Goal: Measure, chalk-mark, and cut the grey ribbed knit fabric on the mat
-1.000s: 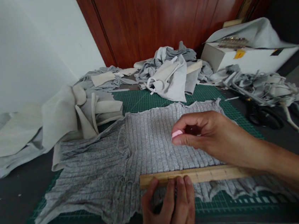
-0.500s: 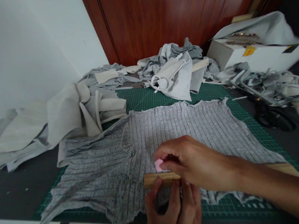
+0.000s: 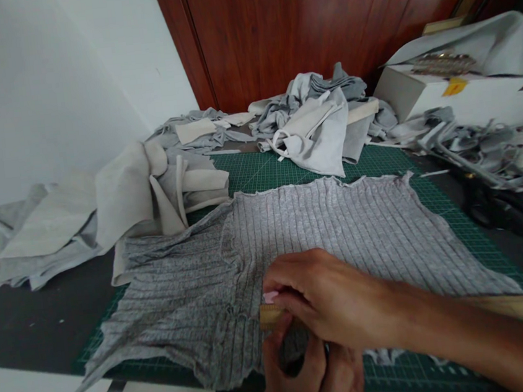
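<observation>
1. Grey ribbed fabric (image 3: 340,231) lies across a green cutting mat (image 3: 258,168) on a dark worktop (image 3: 35,313), smooth on the right and rumpled on the left.
2. A wooden ruler (image 3: 269,317) lies across the fabric near its closer edge; the right forearm hides its middle.
3. The right hand (image 3: 332,294) has its grip pinched on a small pink piece (image 3: 270,297), probably chalk, at the ruler's left end.
4. The left hand (image 3: 308,375) has its fingers spread, one fingertip at the ruler; the right hand covers others.
5. The fabric looks soft, light and stretchy, likely to ripple if dragged; lifting suits two edges held apart. The ruler seems stiff and light, best pressed flat from above. The pink piece is likely brittle, so a gentle pinch near its tip suits it.
6. Black-handled scissors (image 3: 501,211) lie to the right, well apart from both hands.
</observation>
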Motion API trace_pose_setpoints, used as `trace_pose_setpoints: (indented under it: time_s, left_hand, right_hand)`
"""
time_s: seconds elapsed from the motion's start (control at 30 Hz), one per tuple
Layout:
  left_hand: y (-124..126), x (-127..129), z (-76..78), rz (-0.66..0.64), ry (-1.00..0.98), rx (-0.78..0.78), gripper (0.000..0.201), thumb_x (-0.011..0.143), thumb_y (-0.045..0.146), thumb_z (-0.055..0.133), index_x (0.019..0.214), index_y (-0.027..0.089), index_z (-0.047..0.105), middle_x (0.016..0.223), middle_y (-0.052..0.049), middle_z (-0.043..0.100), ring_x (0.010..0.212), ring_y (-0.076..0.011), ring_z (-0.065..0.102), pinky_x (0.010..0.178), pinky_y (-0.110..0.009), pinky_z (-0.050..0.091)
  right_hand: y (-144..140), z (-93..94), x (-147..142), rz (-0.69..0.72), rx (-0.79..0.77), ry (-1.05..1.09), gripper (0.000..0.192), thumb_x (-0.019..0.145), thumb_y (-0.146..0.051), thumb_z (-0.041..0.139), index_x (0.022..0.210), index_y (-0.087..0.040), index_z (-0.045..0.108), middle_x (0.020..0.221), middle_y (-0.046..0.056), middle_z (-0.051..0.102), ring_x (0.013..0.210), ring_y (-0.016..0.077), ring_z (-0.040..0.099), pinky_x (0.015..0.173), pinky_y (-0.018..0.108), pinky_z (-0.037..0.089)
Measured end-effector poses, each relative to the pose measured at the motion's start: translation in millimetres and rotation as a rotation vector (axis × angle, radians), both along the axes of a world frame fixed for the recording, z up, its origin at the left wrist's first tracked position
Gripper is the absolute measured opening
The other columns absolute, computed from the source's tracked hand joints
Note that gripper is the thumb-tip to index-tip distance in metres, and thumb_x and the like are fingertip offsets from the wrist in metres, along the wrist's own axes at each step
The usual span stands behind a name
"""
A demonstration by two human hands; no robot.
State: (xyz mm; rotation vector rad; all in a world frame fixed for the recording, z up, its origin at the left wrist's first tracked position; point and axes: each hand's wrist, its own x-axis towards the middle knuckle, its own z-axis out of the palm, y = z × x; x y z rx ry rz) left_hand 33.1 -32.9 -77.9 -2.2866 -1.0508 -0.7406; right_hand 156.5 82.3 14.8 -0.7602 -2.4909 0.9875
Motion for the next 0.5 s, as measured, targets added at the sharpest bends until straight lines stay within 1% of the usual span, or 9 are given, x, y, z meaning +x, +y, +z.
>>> trace_pose_setpoints:
  time_s: [0.07, 0.17, 0.23, 0.3, 0.4, 0.5]
  left_hand:
    - [-1, -1, -1.4, 0.003, 0.014, -0.004, 0.014, 0.091, 0.021, 0.068, 0.098, 0.025, 0.079, 0.097, -0.002, 0.073, 0.108, -0.0258, 0.06, 0.112, -0.058, 0.039]
    - [-2, -3, -3.7, 0.013, 0.05, 0.021, 0.016, 0.09, 0.026, 0.072, 0.105, 0.026, 0.078, 0.105, -0.003, 0.075, 0.113, -0.0279, 0.062, 0.109, -0.055, 0.044]
    - [-2, -4, -4.7, 0.021, 0.052, 0.035, 0.019, 0.089, 0.029, 0.072, 0.108, 0.026, 0.077, 0.112, -0.004, 0.076, 0.117, -0.0284, 0.061, 0.11, -0.055, 0.044]
    - [-2, -3, -4.7, 0.024, 0.04, 0.02, 0.017, 0.09, 0.027, 0.071, 0.106, 0.026, 0.078, 0.116, -0.004, 0.075, 0.118, -0.0282, 0.06, 0.111, -0.057, 0.042]
    - [-1, -1, -3.2, 0.011, 0.02, -0.003, 0.012, 0.09, 0.024, 0.07, 0.098, 0.025, 0.078, 0.111, -0.003, 0.075, 0.114, -0.0266, 0.06, 0.112, -0.057, 0.04]
    - [-1, 2, -1.5, 0.012, -0.023, -0.007, 0.009, 0.09, 0.022, 0.07, 0.094, 0.024, 0.077, 0.096, -0.001, 0.072, 0.109, -0.0257, 0.061, 0.109, -0.055, 0.041]
  right_hand:
    - [-1, 1.2, 4, 0.021, 0.02, -0.021, 0.019, 0.094, 0.0, 0.058, 0.089, -0.015, 0.067, 0.084, 0.002, 0.066, 0.074, 0.0138, 0.057, 0.066, 0.027, 0.04]
    - [-3, 7.2, 14, 0.026, 0.042, -0.069, 0.022, 0.097, -0.002, 0.057, 0.082, -0.016, 0.063, 0.079, 0.001, 0.062, 0.069, 0.0133, 0.054, 0.063, 0.028, 0.036]
    - [-3, 11.3, 21, 0.009, 0.044, -0.101, 0.024, 0.097, -0.002, 0.056, 0.078, -0.017, 0.062, 0.077, 0.0, 0.061, 0.068, 0.0135, 0.054, 0.061, 0.029, 0.035]
    - [-4, 12.9, 23, -0.015, 0.045, -0.104, 0.024, 0.096, -0.001, 0.055, 0.079, -0.017, 0.062, 0.078, 0.001, 0.062, 0.069, 0.0139, 0.055, 0.062, 0.029, 0.036]
    - [-5, 8.3, 16, -0.046, 0.03, -0.055, 0.02, 0.096, -0.002, 0.056, 0.086, -0.016, 0.066, 0.081, 0.002, 0.066, 0.072, 0.0146, 0.058, 0.066, 0.029, 0.04]
    - [-7, 0.7, 7, -0.04, 0.017, -0.018, 0.02, 0.096, -0.001, 0.056, 0.092, -0.016, 0.068, 0.086, 0.003, 0.069, 0.076, 0.0152, 0.061, 0.068, 0.029, 0.042]
